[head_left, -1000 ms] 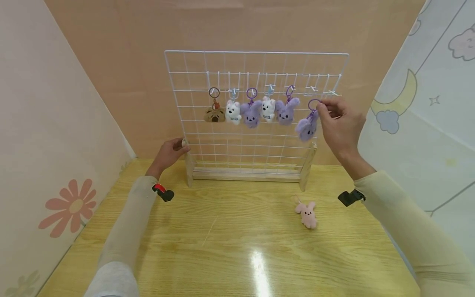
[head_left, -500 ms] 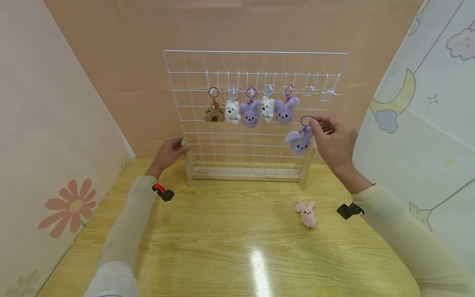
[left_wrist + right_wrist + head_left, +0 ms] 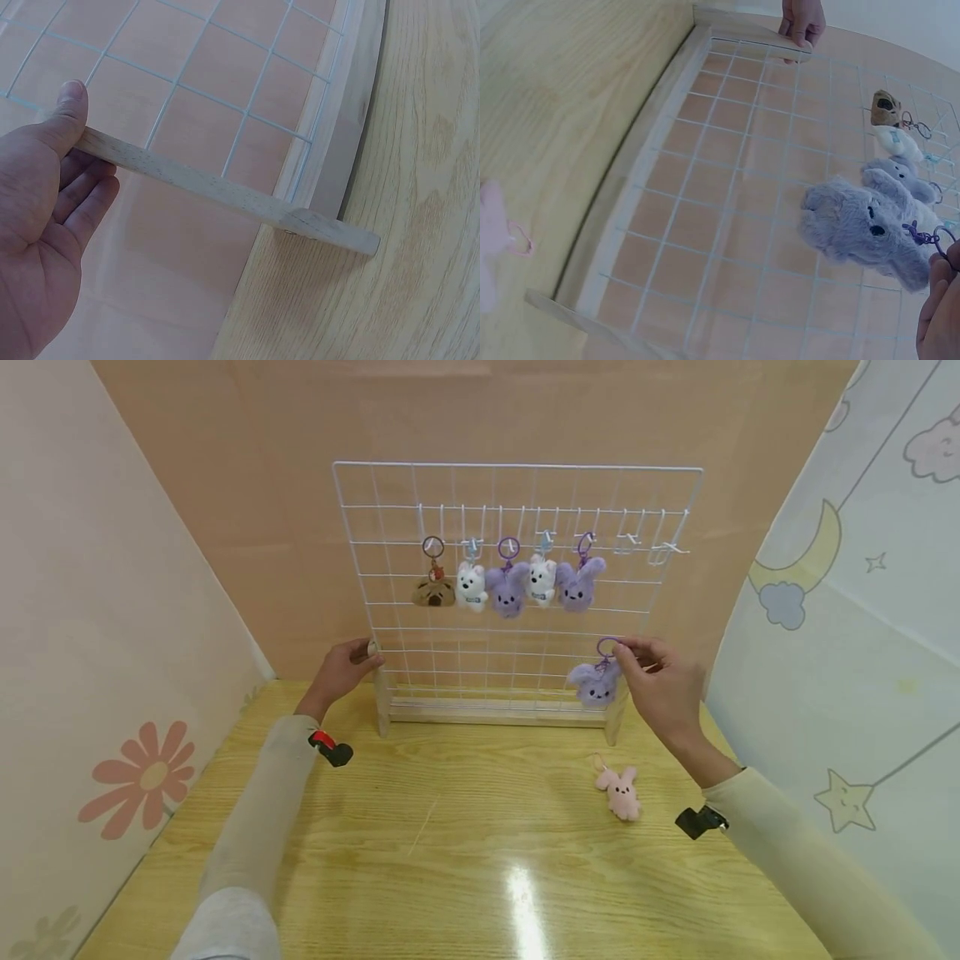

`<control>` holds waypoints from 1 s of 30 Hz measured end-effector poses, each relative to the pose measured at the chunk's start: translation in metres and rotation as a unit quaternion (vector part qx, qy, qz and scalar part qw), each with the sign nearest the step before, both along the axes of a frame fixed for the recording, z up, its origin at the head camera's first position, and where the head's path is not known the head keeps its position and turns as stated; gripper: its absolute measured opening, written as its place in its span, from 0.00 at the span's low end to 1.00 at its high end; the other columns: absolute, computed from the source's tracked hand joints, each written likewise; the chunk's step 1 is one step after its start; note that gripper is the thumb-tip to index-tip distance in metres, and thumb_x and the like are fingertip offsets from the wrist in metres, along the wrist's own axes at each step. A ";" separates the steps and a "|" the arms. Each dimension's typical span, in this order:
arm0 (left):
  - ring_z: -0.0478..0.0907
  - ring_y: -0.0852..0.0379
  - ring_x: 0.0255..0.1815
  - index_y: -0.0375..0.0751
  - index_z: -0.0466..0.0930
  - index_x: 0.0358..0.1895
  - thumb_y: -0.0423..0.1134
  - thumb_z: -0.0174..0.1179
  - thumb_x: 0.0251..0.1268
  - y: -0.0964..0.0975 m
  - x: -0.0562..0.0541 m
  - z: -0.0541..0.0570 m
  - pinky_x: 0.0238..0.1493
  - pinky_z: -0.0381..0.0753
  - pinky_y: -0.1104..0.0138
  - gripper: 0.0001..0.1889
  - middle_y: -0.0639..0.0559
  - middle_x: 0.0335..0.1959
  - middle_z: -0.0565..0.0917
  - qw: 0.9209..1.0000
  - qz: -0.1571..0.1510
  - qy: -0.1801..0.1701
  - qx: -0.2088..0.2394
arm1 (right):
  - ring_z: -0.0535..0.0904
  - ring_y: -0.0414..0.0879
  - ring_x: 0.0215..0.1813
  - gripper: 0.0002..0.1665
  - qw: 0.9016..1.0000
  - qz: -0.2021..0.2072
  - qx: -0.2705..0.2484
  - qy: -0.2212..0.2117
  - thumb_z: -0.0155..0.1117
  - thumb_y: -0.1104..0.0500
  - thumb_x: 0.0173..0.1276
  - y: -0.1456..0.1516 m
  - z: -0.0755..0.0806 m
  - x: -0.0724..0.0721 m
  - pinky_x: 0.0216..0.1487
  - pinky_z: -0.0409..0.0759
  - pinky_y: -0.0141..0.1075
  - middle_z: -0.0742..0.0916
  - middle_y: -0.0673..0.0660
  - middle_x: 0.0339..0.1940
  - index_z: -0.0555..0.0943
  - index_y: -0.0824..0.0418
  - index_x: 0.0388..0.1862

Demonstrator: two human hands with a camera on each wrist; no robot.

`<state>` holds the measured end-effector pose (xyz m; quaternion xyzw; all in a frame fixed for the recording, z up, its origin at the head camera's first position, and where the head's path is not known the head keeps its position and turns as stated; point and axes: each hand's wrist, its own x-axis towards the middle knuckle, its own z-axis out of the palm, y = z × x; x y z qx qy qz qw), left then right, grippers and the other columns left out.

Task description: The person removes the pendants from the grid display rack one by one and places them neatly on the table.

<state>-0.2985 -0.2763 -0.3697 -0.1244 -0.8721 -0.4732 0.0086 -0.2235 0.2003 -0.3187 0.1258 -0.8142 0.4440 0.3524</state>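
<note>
My right hand (image 3: 666, 685) pinches the purple ring (image 3: 608, 647) of a purple bunny plush keychain (image 3: 596, 685), which dangles in front of the rack's lower right part. In the right wrist view the plush (image 3: 862, 229) looms close, and that hand is partly cut off by the frame edge. On the left, my other hand (image 3: 341, 672) holds the top of the rack's wooden side post (image 3: 225, 187), thumb above and fingers below. On the table a pink bunny plush (image 3: 622, 793) lies with its loop toward the rack.
A white wire grid rack (image 3: 480, 652) stands on a wooden base (image 3: 498, 717). From its hooks hang a brown plush (image 3: 433, 593), two white dog plushes (image 3: 471, 587) and two purple bunnies (image 3: 508, 590). Two hooks (image 3: 663, 552) at the right carry nothing.
My right hand has lowered the purple bunny keychain from near the right-hand hooks, moving down and slightly left. My left hand stays on the post.
</note>
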 end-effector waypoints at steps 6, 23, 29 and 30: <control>0.72 0.32 0.70 0.21 0.61 0.74 0.40 0.56 0.80 0.002 0.000 -0.001 0.68 0.73 0.44 0.31 0.27 0.69 0.72 1.000 -0.008 0.006 0.002 | 0.79 0.29 0.28 0.08 1.000 0.013 0.010 -0.006 0.70 0.60 0.71 0.003 -0.021 0.008 0.25 0.72 0.20 0.90 0.60 0.31 0.91 0.62 0.43; 0.74 0.37 0.69 0.28 0.64 0.75 0.43 0.57 0.80 -0.014 -0.029 -0.033 0.67 0.75 0.45 0.30 0.32 0.68 0.75 1.000 0.013 0.022 -0.001 | 0.79 0.29 0.30 0.09 0.998 0.002 0.040 -0.055 0.71 0.54 0.72 0.007 -0.070 0.026 0.25 0.73 0.22 0.90 0.53 0.30 0.91 0.58 0.43; 0.74 0.36 0.69 0.27 0.65 0.75 0.45 0.58 0.79 -0.016 -0.032 -0.038 0.67 0.74 0.44 0.32 0.32 0.68 0.76 1.000 0.010 0.025 0.005 | 0.80 0.31 0.29 0.08 0.997 0.012 0.031 -0.072 0.72 0.56 0.71 0.009 -0.083 0.034 0.23 0.74 0.24 0.91 0.52 0.31 0.91 0.58 0.43; 0.74 0.36 0.69 0.27 0.65 0.75 0.46 0.58 0.79 -0.017 -0.032 -0.038 0.68 0.74 0.44 0.32 0.32 0.68 0.76 1.000 0.010 0.025 0.006 | 0.80 0.31 0.29 0.08 0.997 0.011 0.032 -0.074 0.72 0.56 0.71 0.009 -0.085 0.035 0.23 0.74 0.24 0.91 0.52 0.31 0.91 0.58 0.43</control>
